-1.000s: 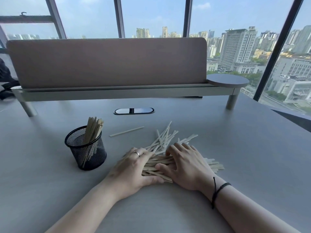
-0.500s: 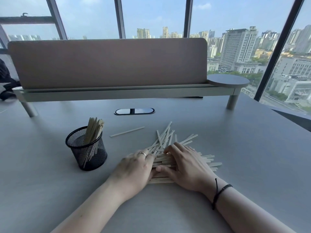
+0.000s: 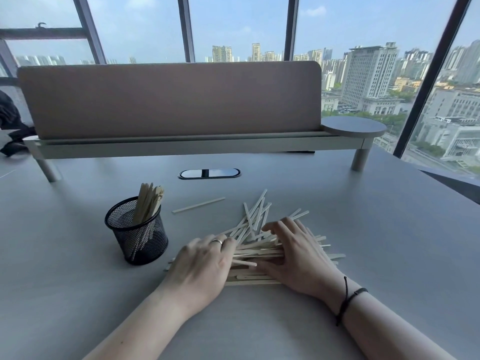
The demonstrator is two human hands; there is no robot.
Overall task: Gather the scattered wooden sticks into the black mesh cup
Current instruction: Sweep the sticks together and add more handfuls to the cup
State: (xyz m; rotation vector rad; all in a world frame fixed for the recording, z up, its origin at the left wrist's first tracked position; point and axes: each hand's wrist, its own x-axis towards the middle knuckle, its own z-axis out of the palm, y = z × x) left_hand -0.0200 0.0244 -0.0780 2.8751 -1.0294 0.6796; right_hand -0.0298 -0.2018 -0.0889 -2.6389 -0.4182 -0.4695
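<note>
A pile of pale wooden sticks [image 3: 255, 233] lies on the grey table between my hands. My left hand [image 3: 201, 263] presses against the pile's left side, its fingers curled over the stick ends. My right hand [image 3: 298, 252] rests flat on the pile's right side, fingers spread over the sticks. Left of the pile stands the black mesh cup [image 3: 137, 231], upright, with several sticks leaning inside it. One lone stick [image 3: 198, 205] lies apart, beyond the cup and the pile.
A low shelf with a beige screen [image 3: 168, 100] runs across the back of the table. An oval cable slot [image 3: 209, 173] sits in the tabletop behind the sticks. Dark clothing [image 3: 10, 126] lies at the far left. Windows stand behind.
Both hands have pushed the sticks closer together; the near sticks now lie more parallel in a tighter bundle. The cup and the lone stick have not moved.
</note>
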